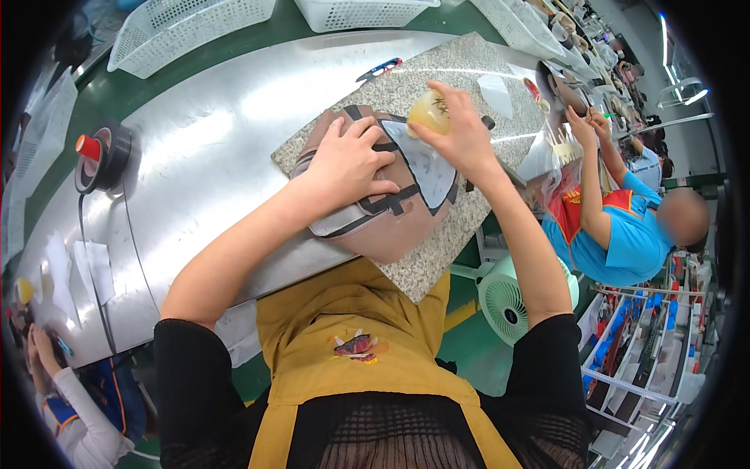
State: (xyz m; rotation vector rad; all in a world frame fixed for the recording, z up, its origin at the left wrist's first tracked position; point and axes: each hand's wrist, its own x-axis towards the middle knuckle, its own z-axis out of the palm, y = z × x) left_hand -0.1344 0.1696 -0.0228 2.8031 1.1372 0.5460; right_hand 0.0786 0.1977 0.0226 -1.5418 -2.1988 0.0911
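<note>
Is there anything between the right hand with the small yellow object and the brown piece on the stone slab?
Nothing visible: the right hand holds the yellow object just above the brown piece, which the left hand presses.

- The stone slab [469,74] lies on the metal table [203,148], toward its right end.
- The leather piece [391,211] lies on the slab, at its near corner.
- The left hand [351,160] rests on the leather piece; the right hand [461,133] is just to its right, above the piece, and holds a small pad [428,112].
- A tape roll [105,156] stands at the left end of the table.
- Baskets [187,27] stand behind the table.
- A fan [508,301] stands below the slab, to the right.
- Another person [625,227] sits at the right.
</note>
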